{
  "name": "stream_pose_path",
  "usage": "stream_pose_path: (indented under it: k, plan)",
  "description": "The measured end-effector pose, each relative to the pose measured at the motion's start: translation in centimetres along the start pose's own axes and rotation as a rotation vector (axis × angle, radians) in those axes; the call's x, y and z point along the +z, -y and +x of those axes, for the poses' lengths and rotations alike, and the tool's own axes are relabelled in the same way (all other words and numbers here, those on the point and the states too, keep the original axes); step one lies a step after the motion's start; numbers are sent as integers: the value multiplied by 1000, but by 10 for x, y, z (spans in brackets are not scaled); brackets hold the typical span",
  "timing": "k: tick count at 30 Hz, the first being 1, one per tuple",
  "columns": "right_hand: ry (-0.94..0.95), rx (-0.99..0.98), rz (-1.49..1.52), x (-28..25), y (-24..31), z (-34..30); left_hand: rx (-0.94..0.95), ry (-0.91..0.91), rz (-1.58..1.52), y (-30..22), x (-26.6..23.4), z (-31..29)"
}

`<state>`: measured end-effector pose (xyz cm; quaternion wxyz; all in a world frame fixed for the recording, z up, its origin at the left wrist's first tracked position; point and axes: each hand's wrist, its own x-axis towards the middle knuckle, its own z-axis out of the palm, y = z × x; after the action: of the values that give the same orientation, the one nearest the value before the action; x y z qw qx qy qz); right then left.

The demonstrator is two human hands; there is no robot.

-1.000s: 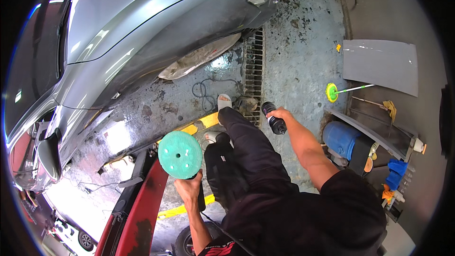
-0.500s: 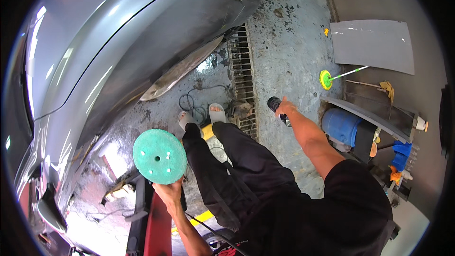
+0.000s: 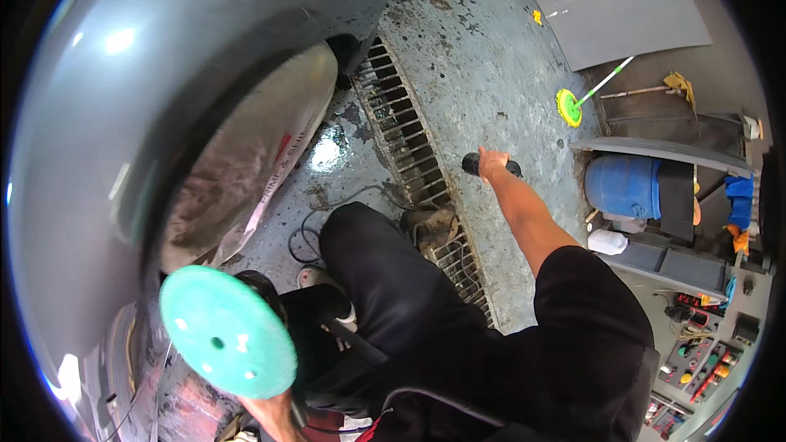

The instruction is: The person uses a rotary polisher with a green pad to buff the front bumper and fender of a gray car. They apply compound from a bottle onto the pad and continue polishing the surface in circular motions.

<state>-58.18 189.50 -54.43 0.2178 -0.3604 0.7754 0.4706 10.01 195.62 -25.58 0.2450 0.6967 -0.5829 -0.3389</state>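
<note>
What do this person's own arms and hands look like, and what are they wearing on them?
The right arm wears a loose, plain black short sleeve that ends near the elbow. Below it the forearm is bare, and the right hand has no glove. The left hand shows only in part, with no glove visible; its sleeve can't be made out.

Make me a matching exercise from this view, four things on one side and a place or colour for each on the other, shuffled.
Column one:
1. polishing pad
2. bottle
3. plastic drum
4. round mop head

Column two:
A. held in the right hand
B. mint green, near the left hand
C. green with a yellow rim
D. blue

Pairs: 1-B, 2-A, 3-D, 4-C.
</note>
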Motion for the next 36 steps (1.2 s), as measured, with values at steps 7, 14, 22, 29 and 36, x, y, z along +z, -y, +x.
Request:
stream_pose_path:
  k: [7,14,22,29,36]
  plan:
    - [-6,-30,-64,3,40,64,-6,-41,292,20,44,18]
    - [-67,-82,-59,29,56,77,-255,-58,190,-24,53,16]
    - [-112,-184,-218,42,55,107,208,42,-147,-29,49,39]
    - [-1,-154,-311,30,53,109,297,13,-173,-56,53,47]
    - [-489,-843,701,-87,97,-61,332,102,-326,-95,67,59]
